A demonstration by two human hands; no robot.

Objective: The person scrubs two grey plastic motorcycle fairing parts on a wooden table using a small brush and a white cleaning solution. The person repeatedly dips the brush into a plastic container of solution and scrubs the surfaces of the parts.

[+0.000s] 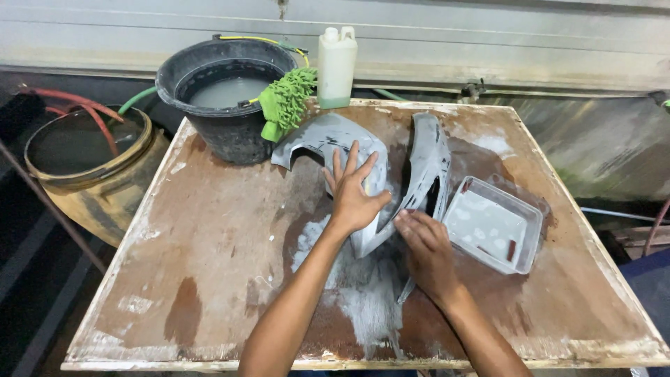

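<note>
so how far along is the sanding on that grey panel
Done so far: the grey panel looks matte and dull across most of its surface, and pale wet slurry has spread over the wooden board. In hand: the left hand lies flat on the panel while the right hand presses at its lower edge. Left: a few darker scuffs remain near the top.

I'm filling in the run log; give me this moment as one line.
left hand flat on grey panel | right hand pressed at its lower edge | clear tray right | black bucket behind
</note>
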